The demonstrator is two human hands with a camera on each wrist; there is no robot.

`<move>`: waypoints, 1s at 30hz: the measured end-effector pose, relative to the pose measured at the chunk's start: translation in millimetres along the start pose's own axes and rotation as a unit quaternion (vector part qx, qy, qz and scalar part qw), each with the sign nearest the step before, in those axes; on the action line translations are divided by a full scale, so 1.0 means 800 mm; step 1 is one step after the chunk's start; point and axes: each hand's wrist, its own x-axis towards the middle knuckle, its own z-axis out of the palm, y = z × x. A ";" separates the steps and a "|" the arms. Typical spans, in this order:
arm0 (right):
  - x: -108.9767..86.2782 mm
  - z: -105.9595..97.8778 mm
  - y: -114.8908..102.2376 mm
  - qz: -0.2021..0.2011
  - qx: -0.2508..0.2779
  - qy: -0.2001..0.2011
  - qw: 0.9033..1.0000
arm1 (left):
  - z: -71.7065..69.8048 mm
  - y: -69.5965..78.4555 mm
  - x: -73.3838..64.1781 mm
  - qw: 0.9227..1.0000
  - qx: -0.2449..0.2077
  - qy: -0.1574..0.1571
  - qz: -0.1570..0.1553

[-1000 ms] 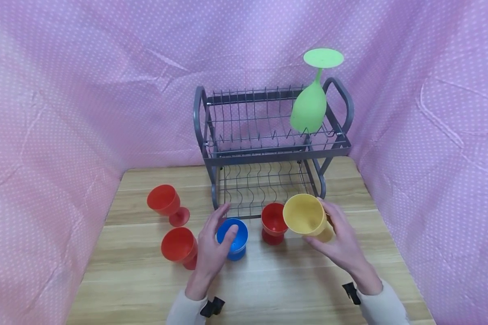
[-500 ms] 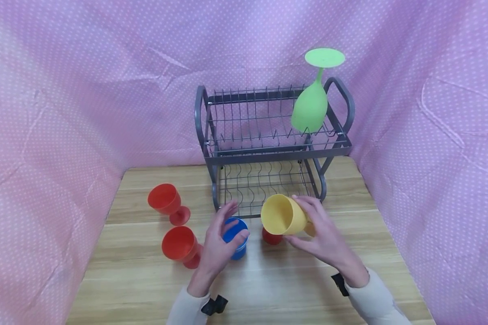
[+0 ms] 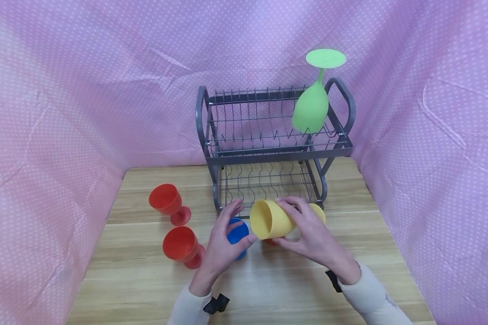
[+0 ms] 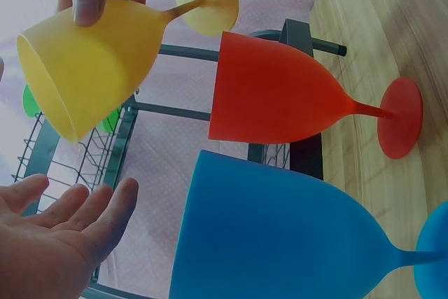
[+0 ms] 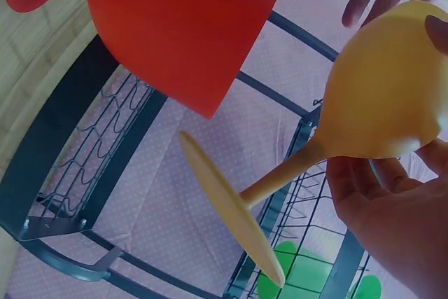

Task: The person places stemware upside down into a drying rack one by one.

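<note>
My right hand (image 3: 311, 237) grips a yellow goblet (image 3: 278, 220) by its bowl, tilted over with the mouth facing left and the foot to the right. Beside that mouth my left hand (image 3: 223, 246) is spread, fingers apart and holding nothing. In the left wrist view a gap shows between the left fingers and the yellow bowl. A blue goblet (image 4: 273, 229) stands upright on the table by the left hand. Below the yellow goblet stands a red goblet (image 4: 280, 92), mostly hidden in the head view.
Two more red goblets (image 3: 165, 199) stand at the left of the wooden table (image 3: 122, 280). Behind the hands is a two-tier dark dish rack (image 3: 276, 155). A green goblet (image 3: 311, 108) sits upside down at the right of its upper tier.
My right hand has moved left with the yellow goblet, tipping it from nearly upright onto its side above the red one. The left hand has shifted slightly right.
</note>
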 end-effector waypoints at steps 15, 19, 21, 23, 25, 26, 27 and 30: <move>0.008 0.003 -0.007 -0.042 -0.062 -0.040 0.996 | 0.004 -0.003 0.001 0.999 0.024 -0.026 0.032; 0.008 0.004 -0.009 -0.059 -0.082 -0.040 0.994 | 0.005 -0.004 0.000 0.997 0.043 -0.025 0.053; 0.009 0.004 -0.010 -0.067 -0.090 -0.038 0.993 | 0.006 -0.003 0.000 0.997 0.051 -0.024 0.061; 0.009 0.005 -0.011 -0.076 -0.094 -0.035 0.992 | 0.006 -0.003 0.000 0.996 0.054 -0.025 0.068; 0.009 0.006 -0.011 -0.081 -0.097 -0.033 0.991 | 0.006 -0.004 0.001 0.996 0.053 -0.028 0.072; 0.009 0.006 -0.012 -0.083 -0.098 -0.033 0.991 | 0.006 -0.004 0.001 0.996 0.051 -0.029 0.072; 0.009 0.006 -0.013 -0.084 -0.099 -0.034 0.991 | 0.006 -0.004 0.001 0.996 0.050 -0.031 0.074; 0.010 0.006 -0.015 -0.082 -0.103 -0.038 0.991 | 0.007 -0.004 0.001 0.996 0.046 -0.035 0.067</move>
